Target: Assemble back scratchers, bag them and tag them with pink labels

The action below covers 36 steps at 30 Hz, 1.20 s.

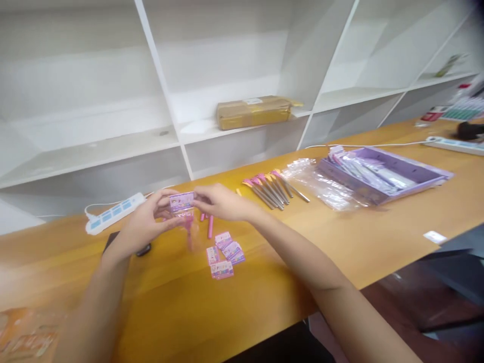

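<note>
Between my left hand (pixel 151 222) and my right hand (pixel 219 201) is a small purple printed card (pixel 181 201), held up just above the table. My left fingers and thumb grip its left side; my right thumb and fingers pinch the right edge. A clear plastic bag (pixel 191 232) with something pink inside hangs below the card, blurred. Close by on the wood lie pink sticks (pixel 210 227), partly hidden by my right hand. Nearer to me several similar purple cards (pixel 222 269) lie in a loose, overlapping group.
Several metallic pens (pixel 269 190) with pink and yellow tops lie right of my hands. Beyond them are clear bags (pixel 333 189) and a purple tray (pixel 412 189) holding packed items. A power strip (pixel 115 214) is at left. A taped box (pixel 255 112) sits on the white shelf.
</note>
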Each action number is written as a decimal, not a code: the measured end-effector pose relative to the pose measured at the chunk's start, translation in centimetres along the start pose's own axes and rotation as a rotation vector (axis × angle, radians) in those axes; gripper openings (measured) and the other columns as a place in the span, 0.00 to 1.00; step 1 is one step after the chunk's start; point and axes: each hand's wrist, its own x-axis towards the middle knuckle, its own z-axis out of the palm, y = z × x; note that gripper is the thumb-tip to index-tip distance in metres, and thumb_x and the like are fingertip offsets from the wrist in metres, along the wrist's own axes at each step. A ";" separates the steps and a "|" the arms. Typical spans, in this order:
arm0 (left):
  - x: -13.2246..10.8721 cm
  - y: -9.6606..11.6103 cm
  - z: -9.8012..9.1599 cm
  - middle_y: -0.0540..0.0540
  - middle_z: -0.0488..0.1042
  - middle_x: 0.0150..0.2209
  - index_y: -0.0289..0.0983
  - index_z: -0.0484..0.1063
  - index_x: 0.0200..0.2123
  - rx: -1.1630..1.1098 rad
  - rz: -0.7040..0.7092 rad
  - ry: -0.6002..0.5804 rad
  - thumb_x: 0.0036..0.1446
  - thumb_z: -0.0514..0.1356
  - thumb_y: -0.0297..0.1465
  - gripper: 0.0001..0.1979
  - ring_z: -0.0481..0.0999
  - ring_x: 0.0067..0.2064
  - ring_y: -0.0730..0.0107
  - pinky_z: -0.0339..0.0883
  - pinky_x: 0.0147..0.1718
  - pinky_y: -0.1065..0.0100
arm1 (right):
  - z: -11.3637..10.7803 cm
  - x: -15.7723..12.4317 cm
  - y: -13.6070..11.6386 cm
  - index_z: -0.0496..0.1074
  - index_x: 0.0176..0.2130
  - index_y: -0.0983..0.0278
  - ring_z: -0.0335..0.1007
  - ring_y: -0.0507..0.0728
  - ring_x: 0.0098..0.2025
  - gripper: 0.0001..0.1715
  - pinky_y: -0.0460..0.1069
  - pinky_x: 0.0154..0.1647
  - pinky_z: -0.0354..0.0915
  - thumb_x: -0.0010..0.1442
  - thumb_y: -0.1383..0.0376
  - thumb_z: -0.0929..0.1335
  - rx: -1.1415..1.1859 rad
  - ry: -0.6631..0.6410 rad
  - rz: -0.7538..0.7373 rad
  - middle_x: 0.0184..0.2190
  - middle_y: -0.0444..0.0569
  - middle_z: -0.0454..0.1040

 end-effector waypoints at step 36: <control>-1.9 -6.1 8.9 0.49 0.77 0.26 0.38 0.76 0.36 -0.132 -0.270 0.137 0.52 0.70 0.57 0.27 0.74 0.27 0.64 0.67 0.31 0.65 | 0.0 -10.9 10.2 0.75 0.47 0.66 0.72 0.53 0.33 0.21 0.47 0.36 0.67 0.76 0.53 0.62 -0.015 0.262 0.301 0.40 0.50 0.79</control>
